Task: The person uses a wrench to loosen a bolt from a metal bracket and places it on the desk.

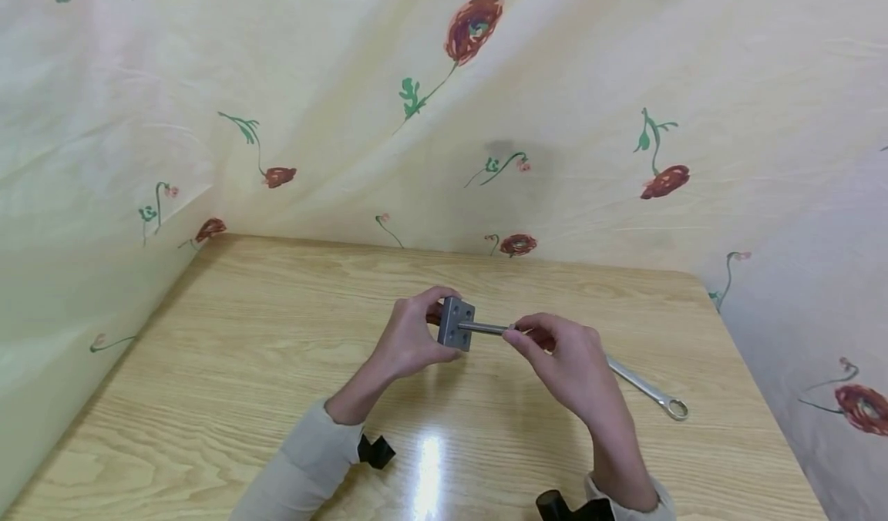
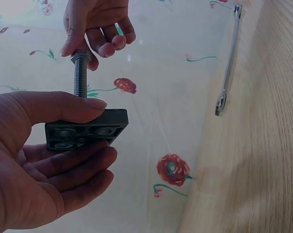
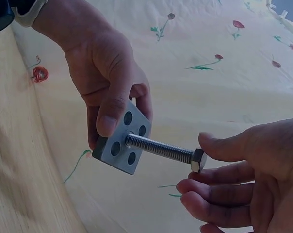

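My left hand (image 1: 412, 336) grips a square grey metal plate (image 3: 122, 141) by its edges, thumb on one side and fingers on the other. Four-cornered, it has several round holes around a central one. From the centre hole a long threaded hex bolt (image 3: 161, 148) sticks out towards the right. Its hex head (image 3: 198, 160) is pinched between the thumb and fingers of my right hand (image 1: 565, 355). Both hands hold the parts above the table. How deep the bolt's tip sits in the plate is hidden.
A combination wrench (image 1: 648, 387) lies on the wooden table (image 1: 229, 367), partly behind my right hand and forearm. Floral cloth (image 1: 347, 105) hangs along the table's back and sides. Black camera mounts (image 1: 376, 452) sit at both wrists.
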`<state>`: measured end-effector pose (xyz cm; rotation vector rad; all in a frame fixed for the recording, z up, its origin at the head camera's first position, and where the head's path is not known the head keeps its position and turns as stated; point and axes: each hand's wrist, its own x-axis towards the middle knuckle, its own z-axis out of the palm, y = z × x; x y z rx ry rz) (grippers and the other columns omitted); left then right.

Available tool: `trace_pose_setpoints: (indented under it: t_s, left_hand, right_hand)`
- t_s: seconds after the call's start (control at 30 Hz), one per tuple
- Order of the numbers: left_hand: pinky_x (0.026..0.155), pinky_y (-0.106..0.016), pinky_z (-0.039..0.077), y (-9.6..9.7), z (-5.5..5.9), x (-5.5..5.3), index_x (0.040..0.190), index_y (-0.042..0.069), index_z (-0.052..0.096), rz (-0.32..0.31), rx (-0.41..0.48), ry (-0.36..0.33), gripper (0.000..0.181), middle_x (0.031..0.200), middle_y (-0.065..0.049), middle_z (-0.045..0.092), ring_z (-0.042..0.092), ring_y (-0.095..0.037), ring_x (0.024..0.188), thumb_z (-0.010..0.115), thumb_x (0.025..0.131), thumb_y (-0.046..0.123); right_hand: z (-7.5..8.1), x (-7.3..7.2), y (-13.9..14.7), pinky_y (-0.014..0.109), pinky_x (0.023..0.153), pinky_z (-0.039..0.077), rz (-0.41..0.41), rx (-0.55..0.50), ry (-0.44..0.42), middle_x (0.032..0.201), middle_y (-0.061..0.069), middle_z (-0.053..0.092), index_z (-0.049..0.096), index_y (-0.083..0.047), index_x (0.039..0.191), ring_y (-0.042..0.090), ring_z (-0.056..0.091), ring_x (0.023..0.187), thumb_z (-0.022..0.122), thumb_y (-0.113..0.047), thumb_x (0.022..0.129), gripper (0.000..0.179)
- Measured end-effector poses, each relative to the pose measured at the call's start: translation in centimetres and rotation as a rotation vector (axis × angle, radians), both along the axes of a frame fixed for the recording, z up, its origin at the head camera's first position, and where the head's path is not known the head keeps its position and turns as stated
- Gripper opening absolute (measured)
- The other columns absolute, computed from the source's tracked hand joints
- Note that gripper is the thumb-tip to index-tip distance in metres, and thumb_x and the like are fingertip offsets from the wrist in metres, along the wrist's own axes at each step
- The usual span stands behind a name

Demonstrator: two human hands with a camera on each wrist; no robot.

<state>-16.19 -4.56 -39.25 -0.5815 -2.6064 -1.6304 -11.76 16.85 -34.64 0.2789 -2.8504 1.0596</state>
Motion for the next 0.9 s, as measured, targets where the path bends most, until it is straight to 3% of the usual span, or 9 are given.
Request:
trace_pose_setpoints:
  t_s: [0.23, 0.47, 0.7, 0.9]
  left_hand:
    - [0.081, -0.044, 0.057, -0.1, 0.0, 0.1, 0.121, 0.006, 0.060, 0.000, 0.006, -0.014, 0.068, 0.097, -0.014, 0.074, 0.071, -0.025, 0.084, 0.086, 0.060, -0.003]
    - [0.080, -0.038, 0.058, 0.0, 0.1, 0.1, 0.121, 0.008, 0.061, 0.011, 0.000, -0.025, 0.068, 0.096, -0.012, 0.074, 0.071, -0.022, 0.084, 0.087, 0.059, -0.001]
    - [0.081, -0.037, 0.058, -0.1, 0.4, 0.1, 0.123, 0.007, 0.060, 0.001, -0.005, -0.040, 0.070, 0.099, -0.013, 0.074, 0.071, -0.023, 0.085, 0.087, 0.059, 0.000]
    - [0.080, -0.036, 0.057, -0.4, 0.5, 0.0, 0.124, 0.006, 0.057, -0.023, -0.003, -0.088, 0.070, 0.102, -0.013, 0.073, 0.070, -0.023, 0.087, 0.087, 0.060, 0.001]
  right_hand:
    - [-0.1, 0.1, -0.4, 0.023, 0.064, 0.049, 0.035, -0.003, 0.103, 0.080, -0.003, 0.073, 0.073, -0.012, 0.097, 0.008, 0.066, 0.074, 0.072, -0.023, 0.087, 0.015]
    - [-0.4, 0.1, -0.3, 0.028, 0.069, 0.051, 0.049, 0.040, 0.238, 0.084, 0.000, 0.073, 0.073, -0.010, 0.095, 0.012, 0.066, 0.077, 0.077, -0.005, 0.076, 0.021]
    - [-0.9, -0.4, -0.2, 0.030, 0.063, 0.052, 0.062, 0.097, 0.400, 0.076, 0.004, 0.072, 0.073, -0.006, 0.087, 0.014, 0.067, 0.069, 0.077, 0.002, 0.066, 0.023]
    - [-1.1, -0.9, 0.6, 0.035, 0.065, 0.056, 0.036, 0.058, 0.414, 0.073, 0.003, 0.074, 0.074, -0.007, 0.084, 0.015, 0.068, 0.066, 0.077, 0.001, 0.065, 0.021]
